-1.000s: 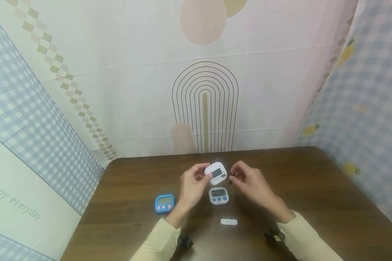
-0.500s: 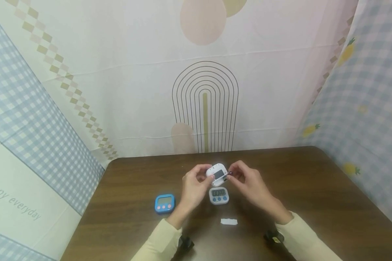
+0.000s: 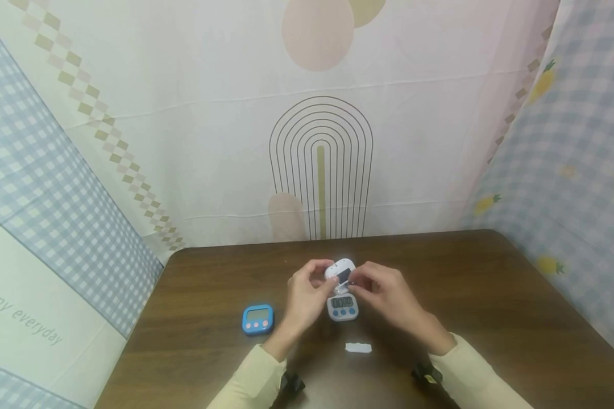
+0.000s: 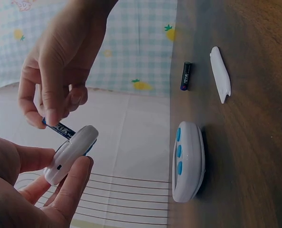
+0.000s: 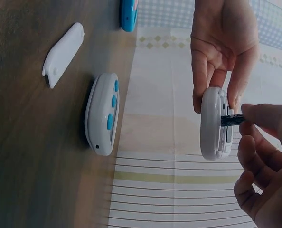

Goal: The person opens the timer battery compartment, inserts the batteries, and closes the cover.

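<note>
My left hand (image 3: 309,289) grips a white digital timer (image 4: 72,154) by its edge, with its back toward me and the battery slot uncovered. My right hand (image 3: 386,287) pinches a dark battery (image 4: 60,128) between thumb and fingertips. In the right wrist view the battery's far end meets the timer's back at the slot. Below the hands a second white timer (image 3: 343,307), with blue buttons, lies face up on the table. Another dark battery (image 4: 185,76) lies on the table in the left wrist view; the right arm hides it in the head view.
A white battery cover (image 3: 359,347) lies on the brown table (image 3: 199,363) nearer to me. To the left of my left hand is a blue timer (image 3: 258,319) with pink buttons. Patterned curtains (image 3: 225,142) hang behind the table and at both sides.
My right hand has moved left with the battery, from beside the held timer to its back. The left hand has shifted slightly right and toward me, tilting the timer.
</note>
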`<act>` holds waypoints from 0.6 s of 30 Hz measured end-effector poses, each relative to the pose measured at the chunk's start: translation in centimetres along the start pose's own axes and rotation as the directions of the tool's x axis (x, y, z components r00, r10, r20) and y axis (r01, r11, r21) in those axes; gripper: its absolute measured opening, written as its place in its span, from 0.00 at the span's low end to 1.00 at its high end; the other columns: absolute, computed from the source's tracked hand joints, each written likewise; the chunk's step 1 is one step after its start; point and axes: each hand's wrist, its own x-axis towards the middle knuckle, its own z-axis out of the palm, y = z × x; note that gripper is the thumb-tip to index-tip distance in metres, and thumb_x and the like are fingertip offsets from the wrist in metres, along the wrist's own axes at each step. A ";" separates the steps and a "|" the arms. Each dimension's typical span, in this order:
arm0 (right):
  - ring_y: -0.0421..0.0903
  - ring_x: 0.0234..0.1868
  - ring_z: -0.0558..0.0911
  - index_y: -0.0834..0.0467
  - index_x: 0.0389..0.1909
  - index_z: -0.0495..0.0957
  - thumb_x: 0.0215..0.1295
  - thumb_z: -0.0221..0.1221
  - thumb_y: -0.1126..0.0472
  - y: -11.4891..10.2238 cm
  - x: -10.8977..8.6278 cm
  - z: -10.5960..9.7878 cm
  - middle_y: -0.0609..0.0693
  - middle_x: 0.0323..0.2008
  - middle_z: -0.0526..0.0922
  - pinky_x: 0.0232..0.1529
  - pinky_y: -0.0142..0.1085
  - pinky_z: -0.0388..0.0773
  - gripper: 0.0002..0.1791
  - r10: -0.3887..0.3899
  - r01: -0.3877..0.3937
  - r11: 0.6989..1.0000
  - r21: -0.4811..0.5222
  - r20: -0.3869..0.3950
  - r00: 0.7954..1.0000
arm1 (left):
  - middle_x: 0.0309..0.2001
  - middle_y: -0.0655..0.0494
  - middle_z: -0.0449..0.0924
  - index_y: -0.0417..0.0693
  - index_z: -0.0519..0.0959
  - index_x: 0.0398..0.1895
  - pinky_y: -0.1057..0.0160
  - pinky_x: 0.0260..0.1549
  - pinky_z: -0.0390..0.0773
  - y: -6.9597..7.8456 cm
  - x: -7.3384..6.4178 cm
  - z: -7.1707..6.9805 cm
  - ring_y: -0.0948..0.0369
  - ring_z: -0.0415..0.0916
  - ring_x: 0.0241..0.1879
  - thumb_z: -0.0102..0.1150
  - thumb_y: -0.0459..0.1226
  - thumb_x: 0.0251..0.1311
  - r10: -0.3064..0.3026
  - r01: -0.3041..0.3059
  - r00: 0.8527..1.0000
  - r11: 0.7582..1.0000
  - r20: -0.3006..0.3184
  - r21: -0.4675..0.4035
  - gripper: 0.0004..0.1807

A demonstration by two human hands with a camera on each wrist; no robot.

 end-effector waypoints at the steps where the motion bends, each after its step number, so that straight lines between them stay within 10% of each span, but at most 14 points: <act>1: 0.35 0.30 0.77 0.54 0.41 0.87 0.56 0.77 0.71 0.0 0.0 0.1 0.39 0.31 0.82 0.28 0.31 0.81 0.15 -0.010 0.010 1.000 0.004 0.007 1.000 | 0.51 0.44 0.88 0.45 0.85 0.55 0.64 0.33 0.90 0.0 0.0 0.0 0.56 0.88 0.34 0.70 0.27 0.63 0.000 0.000 1.000 1.000 0.002 0.004 0.17; 18: 0.35 0.31 0.80 0.55 0.38 0.88 0.57 0.75 0.72 0.1 -0.2 1.1 0.42 0.32 0.86 0.30 0.31 0.83 0.12 -0.067 0.067 0.997 0.041 0.012 0.998 | 0.52 0.46 0.87 0.47 0.85 0.55 0.65 0.36 0.90 0.1 -0.1 -0.1 0.55 0.89 0.38 0.70 0.29 0.65 0.022 -0.022 1.000 1.000 0.012 -0.001 0.17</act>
